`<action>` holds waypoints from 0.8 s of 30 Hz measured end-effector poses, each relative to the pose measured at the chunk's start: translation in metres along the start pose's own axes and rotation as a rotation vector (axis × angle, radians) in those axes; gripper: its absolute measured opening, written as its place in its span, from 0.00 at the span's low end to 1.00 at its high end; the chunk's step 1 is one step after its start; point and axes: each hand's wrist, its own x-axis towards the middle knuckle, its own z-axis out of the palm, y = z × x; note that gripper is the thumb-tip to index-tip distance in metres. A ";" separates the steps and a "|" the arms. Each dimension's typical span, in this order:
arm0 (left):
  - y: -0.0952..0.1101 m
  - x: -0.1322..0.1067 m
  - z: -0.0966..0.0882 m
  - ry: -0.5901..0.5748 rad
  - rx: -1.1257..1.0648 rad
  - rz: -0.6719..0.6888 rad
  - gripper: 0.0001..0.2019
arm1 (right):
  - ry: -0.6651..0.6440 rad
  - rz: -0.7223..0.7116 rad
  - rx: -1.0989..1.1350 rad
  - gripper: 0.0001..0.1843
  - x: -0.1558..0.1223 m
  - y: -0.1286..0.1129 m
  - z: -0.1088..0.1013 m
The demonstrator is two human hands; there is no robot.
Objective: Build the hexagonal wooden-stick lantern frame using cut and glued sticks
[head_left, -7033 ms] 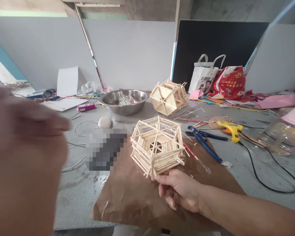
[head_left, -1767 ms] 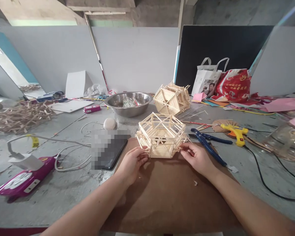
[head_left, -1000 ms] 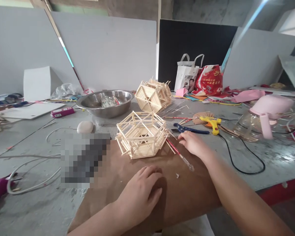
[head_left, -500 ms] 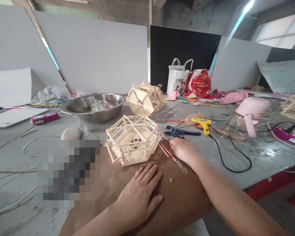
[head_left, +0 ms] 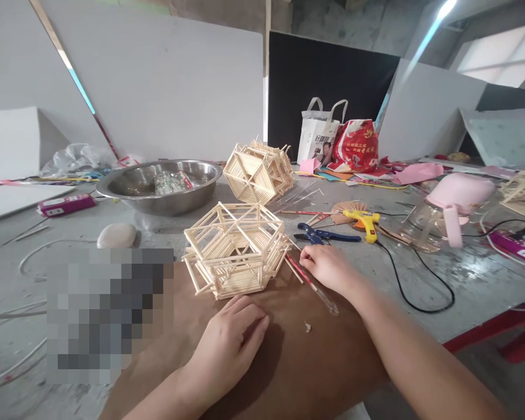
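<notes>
A hexagonal frame of pale wooden sticks (head_left: pixel 236 256) stands on a sheet of brown paper (head_left: pixel 297 361). My left hand (head_left: pixel 227 344) rests on the paper just in front of the frame, fingers curled in, with nothing showing in them. My right hand (head_left: pixel 328 268) lies to the right of the frame. Its fingertips curl down at the upper end of thin red-and-white sticks (head_left: pixel 317 289); whether they pinch one is hidden. A second stick frame (head_left: pixel 256 172) lies tipped on its side further back.
Blue pliers (head_left: pixel 326 235) and a yellow glue gun (head_left: pixel 363 219) with a black cable (head_left: pixel 420 291) lie beyond my right hand. A steel bowl (head_left: pixel 157 195) stands at back left, a pink-lidded glass jar (head_left: pixel 446 213) at right, and bags (head_left: pixel 350 146) by the wall.
Both hands let go of the hexagonal frame, which stays on the paper. My left hand dropped flat onto the paper, then curled its fingers. My right hand moved to the thin sticks.
</notes>
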 end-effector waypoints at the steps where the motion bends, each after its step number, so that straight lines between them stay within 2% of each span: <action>1: -0.001 0.000 0.000 -0.002 -0.007 0.002 0.11 | -0.014 0.005 0.017 0.10 0.000 -0.001 0.001; 5: -0.002 0.001 0.001 -0.009 -0.008 -0.008 0.11 | -0.063 -0.008 0.040 0.11 -0.003 -0.007 0.007; 9: 0.000 0.002 0.001 -0.044 0.010 -0.009 0.13 | -0.094 -0.008 -0.073 0.12 -0.007 -0.014 0.010; 15: -0.002 0.001 0.003 -0.032 0.014 -0.007 0.14 | -0.122 -0.017 -0.124 0.08 -0.013 -0.008 -0.001; 20: -0.003 0.000 0.004 -0.004 0.027 0.003 0.12 | -0.212 -0.002 -0.024 0.06 -0.024 0.010 -0.022; 24: 0.002 0.000 0.002 0.042 0.001 -0.011 0.12 | -0.361 -0.028 0.200 0.05 -0.037 0.010 -0.034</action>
